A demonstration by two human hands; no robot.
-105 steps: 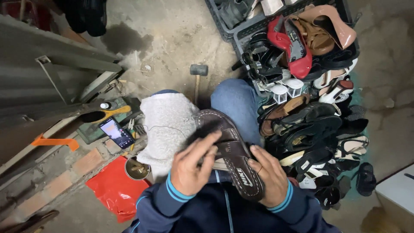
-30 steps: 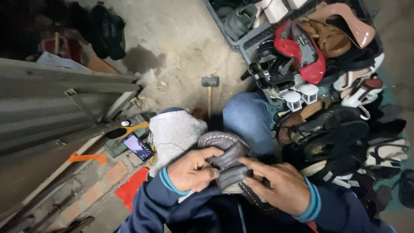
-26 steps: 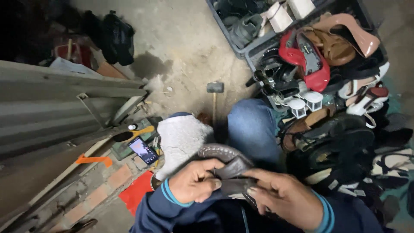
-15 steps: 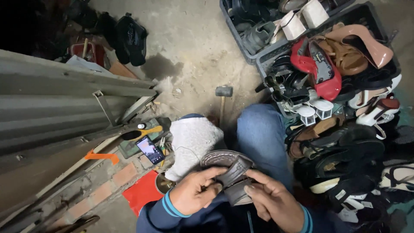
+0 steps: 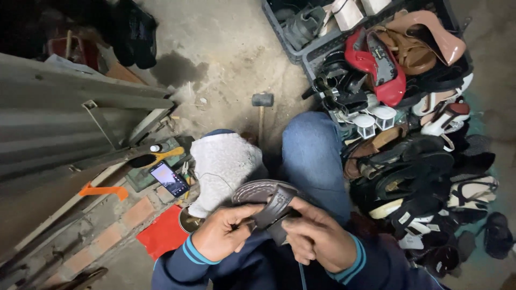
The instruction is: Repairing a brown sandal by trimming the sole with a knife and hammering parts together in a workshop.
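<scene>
Brown leather is what is gripped at this moment: a dark sandal (image 5: 267, 200) is held over the lap, between both hands, with its toe end pointing away from the body. The left hand (image 5: 221, 233) is closed on the near-left edge of the sole, thumb on top, so that the sandal is kept steady. The right hand (image 5: 317, 236) is closed on the broad strap from the other side, its fingers (image 5: 301, 215) laid across the strap (apparently so that the strap can be pressed or worked against the sole). Neither hand is open; both are clamped on the same sandal.

Just beyond the grip, a pale grey cloth (image 5: 223, 164) is draped over the left knee, probably as a work pad, and the blue-jeaned right knee (image 5: 312, 156) is raised beside it. Farther out from the grip a hammer (image 5: 262, 110) is lying on the concrete floor (image 5: 226, 59). To the left of the grip a phone (image 5: 169, 179) and a yellow-handled brush (image 5: 156, 157) are kept within reach on a brick ledge (image 5: 118, 220). To the right, heaped shoes (image 5: 414, 166) are piled, some in a dark crate (image 5: 317, 51).
</scene>
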